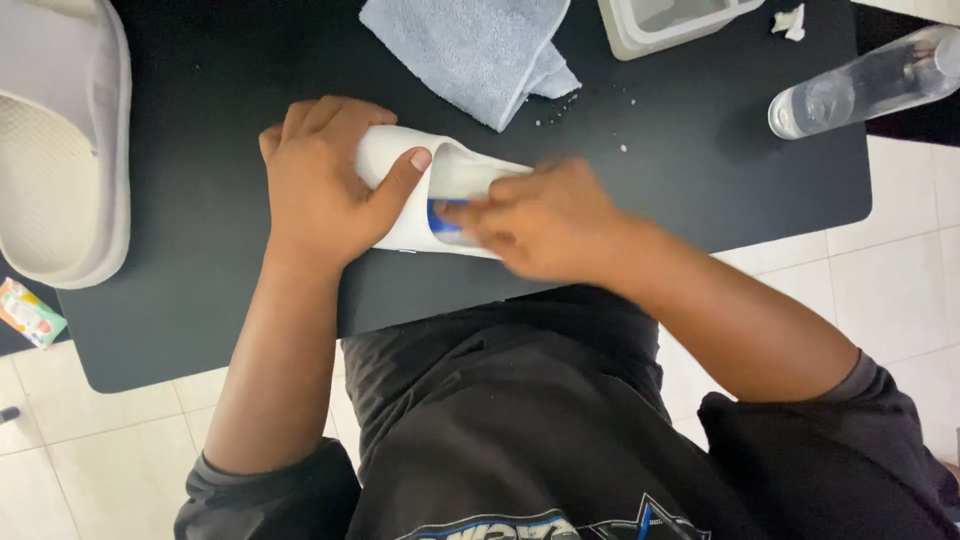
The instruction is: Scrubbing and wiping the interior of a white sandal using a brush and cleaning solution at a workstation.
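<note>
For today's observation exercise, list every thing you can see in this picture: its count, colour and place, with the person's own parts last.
Slide sandal: one, white, table centre, held.
Small object: one, blue, inside that sandal; kind unclear.
Second sandal: one, white, far left.
Towel: one, grey-blue, top centre.
Container: one, pale grey, top edge.
Bottle: one, clear, lying top right.
Crumbs: several, white, beside the towel.
Packet: one, multicoloured, lower left.
Table: one, black.
Left hand: grips the sandal.
Right hand: blurred, at the sandal's opening.

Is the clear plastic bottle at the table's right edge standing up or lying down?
Lying down. The clear plastic bottle rests on its side on the black table, its length slanting up toward the right corner of the frame.
</note>
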